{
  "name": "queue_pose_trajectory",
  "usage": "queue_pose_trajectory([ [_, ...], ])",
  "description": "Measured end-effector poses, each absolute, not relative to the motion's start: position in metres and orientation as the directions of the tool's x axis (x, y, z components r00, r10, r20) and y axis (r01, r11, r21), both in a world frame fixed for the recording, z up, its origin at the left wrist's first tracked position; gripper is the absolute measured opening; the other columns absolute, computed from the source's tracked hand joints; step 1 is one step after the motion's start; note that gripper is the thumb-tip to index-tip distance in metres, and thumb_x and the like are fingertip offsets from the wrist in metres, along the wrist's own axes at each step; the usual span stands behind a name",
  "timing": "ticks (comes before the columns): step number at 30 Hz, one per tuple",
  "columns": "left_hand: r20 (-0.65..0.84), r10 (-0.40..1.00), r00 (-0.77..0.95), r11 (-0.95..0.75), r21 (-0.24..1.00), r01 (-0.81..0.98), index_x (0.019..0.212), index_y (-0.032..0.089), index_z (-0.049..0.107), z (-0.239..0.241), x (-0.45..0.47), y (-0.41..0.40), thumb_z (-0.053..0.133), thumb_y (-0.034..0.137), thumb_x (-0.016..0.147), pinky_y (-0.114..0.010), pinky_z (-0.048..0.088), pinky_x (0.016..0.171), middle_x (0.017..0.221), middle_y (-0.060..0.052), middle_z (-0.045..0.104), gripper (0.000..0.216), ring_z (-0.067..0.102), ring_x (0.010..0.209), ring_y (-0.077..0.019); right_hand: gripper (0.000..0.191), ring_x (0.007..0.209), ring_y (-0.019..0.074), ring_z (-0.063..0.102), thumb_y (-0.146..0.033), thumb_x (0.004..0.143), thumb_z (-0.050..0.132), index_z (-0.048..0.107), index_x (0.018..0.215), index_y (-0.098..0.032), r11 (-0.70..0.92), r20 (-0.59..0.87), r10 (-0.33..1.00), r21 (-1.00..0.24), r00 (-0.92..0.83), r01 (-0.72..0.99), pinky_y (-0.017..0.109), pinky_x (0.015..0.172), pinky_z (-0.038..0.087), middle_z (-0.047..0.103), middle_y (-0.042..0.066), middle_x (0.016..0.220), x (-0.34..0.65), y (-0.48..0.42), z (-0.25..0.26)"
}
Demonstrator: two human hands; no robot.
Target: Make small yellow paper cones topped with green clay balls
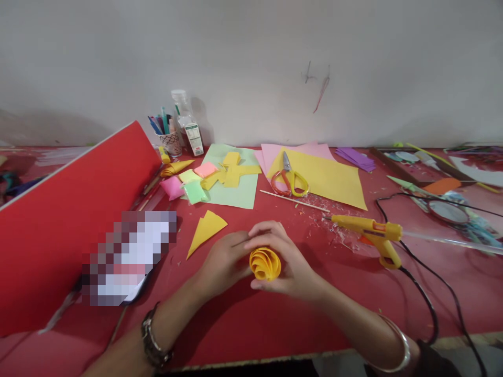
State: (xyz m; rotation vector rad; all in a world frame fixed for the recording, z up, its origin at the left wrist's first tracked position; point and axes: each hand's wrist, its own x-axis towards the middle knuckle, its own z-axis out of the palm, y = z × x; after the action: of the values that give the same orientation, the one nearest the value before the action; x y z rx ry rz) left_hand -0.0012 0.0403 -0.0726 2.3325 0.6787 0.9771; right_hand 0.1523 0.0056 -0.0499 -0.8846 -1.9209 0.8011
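Both hands, left hand (pixel 223 260) and right hand (pixel 283 256), pinch the rolled yellow paper flower (pixel 265 263) in a closed grip.

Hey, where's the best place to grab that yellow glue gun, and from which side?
Take the glue gun by its handle, which angles toward you, coming from the near side. Its nozzle points left, so stay off that end; the cord trails from the handle's base.

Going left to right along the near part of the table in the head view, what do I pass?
Large red paper board → flat yellow paper triangle → rolled yellow paper flower, held between left hand and right hand → yellow hot glue gun with black cord.
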Motion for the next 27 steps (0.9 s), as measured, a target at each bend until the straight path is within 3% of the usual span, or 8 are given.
queue_pose_trajectory([
  [4,0.515,0.637,0.573,-0.751,0.582,0.312,0.091,0.017,0.057,-0.0704,-0.0033,0.0429,0.042,0.014,0.078,-0.023,0.045,0.057,0.079,-0.003,0.059,0.02,0.055,0.069,-0.0131,0.052,0.1,0.021,0.043,-0.036,0.065,0.067,0.044,0.111,-0.025,0.563,0.459,0.807,-0.788,-0.371,0.248,0.037,0.085,0.037,0.044,0.006,0.105,0.1545,0.0043,-0.0497],
  [11,0.472,0.682,0.559,-0.716,0.588,0.377,0.081,0.017,0.056,-0.0665,-0.0046,0.0449,0.051,0.01,0.072,-0.022,0.046,0.061,0.079,-0.002,0.059,0.012,0.056,0.071,-0.0127,0.031,0.092,0.0172,0.047,-0.024,0.071,0.063,0.052,0.1,-0.024,0.552,0.474,0.833,-0.758,-0.286,0.348,0.033,0.081,0.039,0.049,0.005,0.097,0.1543,0.0059,-0.0509],
  [17,0.425,0.694,0.581,-0.695,0.606,0.386,0.088,0.016,0.055,-0.0686,-0.0043,0.0458,0.054,0.011,0.073,-0.024,0.047,0.066,0.085,-0.003,0.061,0.015,0.057,0.076,-0.0137,0.049,0.093,0.0171,0.049,-0.023,0.072,0.062,0.041,0.116,-0.028,0.571,0.51,0.82,-0.76,-0.258,0.311,0.033,0.081,0.041,0.052,0.004,0.101,0.1533,0.0075,-0.0538],
  [22,0.449,0.673,0.587,-0.712,0.607,0.353,0.084,0.016,0.055,-0.0705,-0.0034,0.0454,0.054,0.009,0.072,-0.021,0.046,0.063,0.082,-0.002,0.06,0.015,0.057,0.073,-0.0123,0.033,0.089,0.0152,0.05,-0.021,0.074,0.06,0.051,0.105,-0.026,0.622,0.553,0.782,-0.716,-0.287,0.316,0.029,0.078,0.043,0.05,0.004,0.096,0.1537,0.0067,-0.0545],
  [27,0.465,0.659,0.591,-0.718,0.624,0.31,0.083,0.017,0.055,-0.0704,-0.0036,0.0442,0.053,0.01,0.074,-0.019,0.046,0.063,0.082,-0.001,0.058,0.012,0.056,0.073,-0.0111,0.037,0.087,0.0151,0.051,-0.024,0.072,0.062,0.048,0.107,-0.026,0.644,0.587,0.765,-0.707,-0.267,0.293,0.028,0.075,0.045,0.051,0.003,0.093,0.1534,0.0068,-0.0548],
])
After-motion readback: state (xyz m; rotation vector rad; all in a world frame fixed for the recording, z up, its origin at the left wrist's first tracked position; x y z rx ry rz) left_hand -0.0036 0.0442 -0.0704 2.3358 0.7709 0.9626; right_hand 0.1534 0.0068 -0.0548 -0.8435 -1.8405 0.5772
